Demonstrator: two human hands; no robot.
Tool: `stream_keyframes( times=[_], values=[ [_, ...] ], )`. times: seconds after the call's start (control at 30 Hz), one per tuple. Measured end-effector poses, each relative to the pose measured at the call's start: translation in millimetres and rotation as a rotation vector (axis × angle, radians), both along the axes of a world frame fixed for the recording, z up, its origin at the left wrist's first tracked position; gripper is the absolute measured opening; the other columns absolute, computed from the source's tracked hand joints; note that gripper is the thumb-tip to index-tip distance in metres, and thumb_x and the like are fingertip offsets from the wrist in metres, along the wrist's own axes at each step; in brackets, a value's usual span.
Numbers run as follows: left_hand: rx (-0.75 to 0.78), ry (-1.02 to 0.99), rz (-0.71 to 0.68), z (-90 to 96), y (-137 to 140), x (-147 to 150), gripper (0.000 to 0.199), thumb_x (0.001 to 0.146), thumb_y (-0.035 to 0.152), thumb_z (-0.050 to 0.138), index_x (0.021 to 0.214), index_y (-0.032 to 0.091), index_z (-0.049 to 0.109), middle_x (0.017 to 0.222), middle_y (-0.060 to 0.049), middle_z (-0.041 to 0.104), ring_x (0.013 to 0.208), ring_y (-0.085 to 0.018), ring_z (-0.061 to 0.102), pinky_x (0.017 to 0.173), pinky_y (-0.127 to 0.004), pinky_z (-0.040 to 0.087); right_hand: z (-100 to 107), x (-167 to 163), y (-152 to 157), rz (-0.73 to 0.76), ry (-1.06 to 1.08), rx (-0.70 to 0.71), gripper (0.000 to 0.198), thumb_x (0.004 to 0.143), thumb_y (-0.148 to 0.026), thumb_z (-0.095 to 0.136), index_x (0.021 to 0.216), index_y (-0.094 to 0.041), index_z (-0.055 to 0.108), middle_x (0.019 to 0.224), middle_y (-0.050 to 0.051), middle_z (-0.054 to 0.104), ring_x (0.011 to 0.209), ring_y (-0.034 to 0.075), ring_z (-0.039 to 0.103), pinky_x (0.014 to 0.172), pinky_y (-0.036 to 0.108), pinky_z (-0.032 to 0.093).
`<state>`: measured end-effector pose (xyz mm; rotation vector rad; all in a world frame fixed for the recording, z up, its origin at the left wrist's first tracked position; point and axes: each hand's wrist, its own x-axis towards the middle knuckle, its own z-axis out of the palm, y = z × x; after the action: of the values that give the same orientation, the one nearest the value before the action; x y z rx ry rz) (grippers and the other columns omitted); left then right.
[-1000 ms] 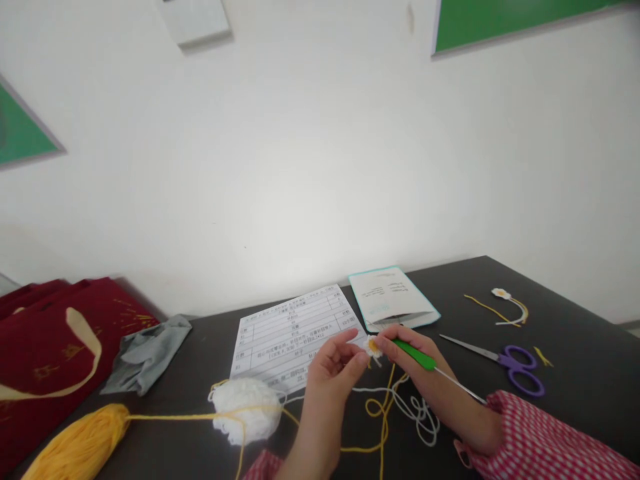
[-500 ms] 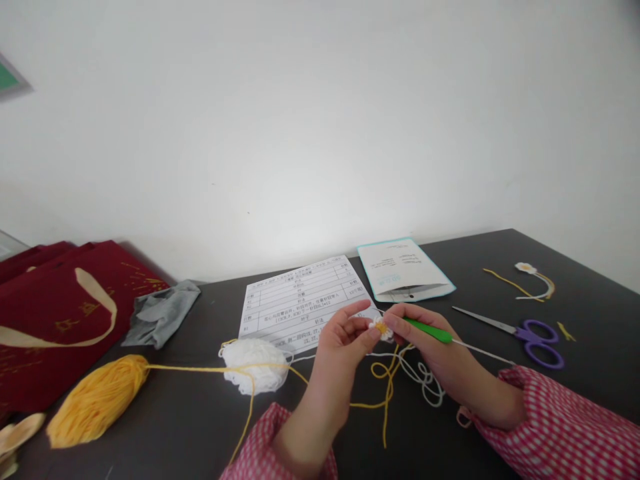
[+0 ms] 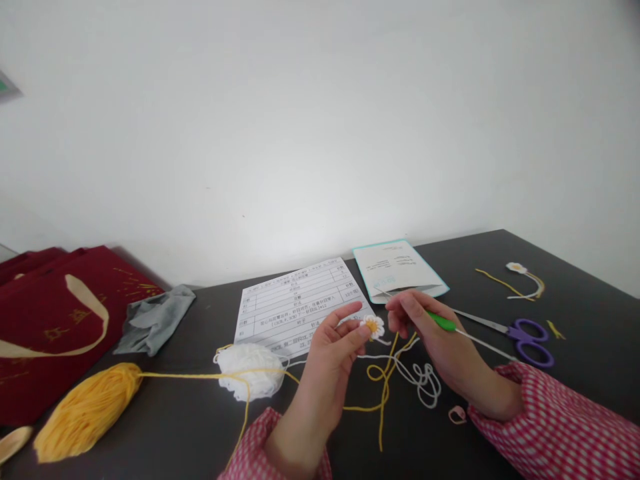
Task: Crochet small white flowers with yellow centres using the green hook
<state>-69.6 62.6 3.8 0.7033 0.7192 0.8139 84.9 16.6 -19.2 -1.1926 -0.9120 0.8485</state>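
Note:
Between thumb and fingers, my left hand (image 3: 336,347) pinches a small crocheted flower (image 3: 373,327) with white petals and a yellow centre. My right hand (image 3: 434,327) is wrapped around a crochet hook (image 3: 441,321) with a green grip, its thin metal tip pointing up and left. Hook and flower are apart. Beneath the hands, loose yellow yarn (image 3: 384,387) and looped white yarn (image 3: 425,383) lie on the dark table (image 3: 180,427). A white yarn ball (image 3: 251,372) sits left of my left hand.
At the left are a yellow skein (image 3: 90,413), a grey cloth (image 3: 157,320) and a red bag (image 3: 50,320). Behind the hands lie a printed sheet (image 3: 295,300) and a white pouch (image 3: 395,267). Purple-handled scissors (image 3: 530,341) and another small flower (image 3: 517,268) are at the right.
My right hand and the hook have drawn away to the right from the flower. The flower now shows its face, held by my left hand alone.

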Motion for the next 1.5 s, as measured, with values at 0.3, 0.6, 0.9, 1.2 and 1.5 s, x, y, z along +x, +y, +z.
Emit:
stream_keyframes(
  times=[0.3, 0.6, 0.9, 1.2, 1.5],
  values=[
    [-0.069, -0.055, -0.017, 0.2, 1.0, -1.3, 0.041, 0.059, 0.018, 0.09, 0.096, 0.014, 0.076, 0.076, -0.003, 0.074, 0.069, -0.008, 0.064, 0.068, -0.018, 0.049, 4.0, -3.7, -3.1, 0.089, -0.115, -0.018, 0.016, 0.085, -0.036, 0.066, 0.078, -0.021, 0.067, 0.065, -0.003, 0.063, 0.063, 0.014, 0.059, 0.063, 0.027, 0.045],
    [-0.027, -0.033, 0.021, 0.0, 1.9, -0.1, 0.038, 0.059, 0.019, 0.09, 0.094, 0.015, 0.077, 0.079, -0.003, 0.075, 0.069, -0.008, 0.064, 0.068, -0.018, 0.05, 1.5, -6.0, -6.0, 0.115, -0.157, -0.022, 0.02, 0.087, -0.038, 0.061, 0.095, -0.02, 0.067, 0.073, -0.001, 0.064, 0.068, 0.015, 0.061, 0.065, 0.028, 0.049],
    [0.059, 0.01, 0.04, -1.7, 2.4, -0.3, 0.032, 0.061, 0.02, 0.089, 0.091, 0.017, 0.078, 0.077, -0.002, 0.075, 0.067, -0.009, 0.064, 0.065, -0.018, 0.049, -0.6, -8.6, -5.7, 0.239, -0.243, 0.004, 0.016, 0.081, -0.028, 0.065, 0.095, -0.021, 0.065, 0.083, 0.001, 0.069, 0.075, 0.016, 0.062, 0.07, 0.027, 0.05],
    [0.063, 0.037, 0.049, -4.7, 1.7, -0.2, 0.034, 0.06, 0.018, 0.09, 0.092, 0.017, 0.078, 0.076, -0.001, 0.072, 0.065, -0.007, 0.06, 0.063, -0.017, 0.047, -1.7, -8.3, -2.9, 0.2, -0.291, -0.05, 0.014, 0.082, -0.031, 0.065, 0.074, -0.021, 0.06, 0.065, -0.004, 0.054, 0.059, 0.013, 0.046, 0.056, 0.025, 0.04],
    [0.065, 0.035, 0.043, -2.5, 1.2, 0.5, 0.035, 0.061, 0.02, 0.09, 0.094, 0.017, 0.078, 0.075, -0.001, 0.07, 0.062, -0.006, 0.056, 0.061, -0.016, 0.045, -1.8, -8.8, -1.8, 0.093, -0.328, -0.064, 0.012, 0.08, -0.029, 0.062, 0.072, -0.022, 0.059, 0.062, -0.003, 0.056, 0.056, 0.014, 0.048, 0.054, 0.026, 0.042]
  ],
)
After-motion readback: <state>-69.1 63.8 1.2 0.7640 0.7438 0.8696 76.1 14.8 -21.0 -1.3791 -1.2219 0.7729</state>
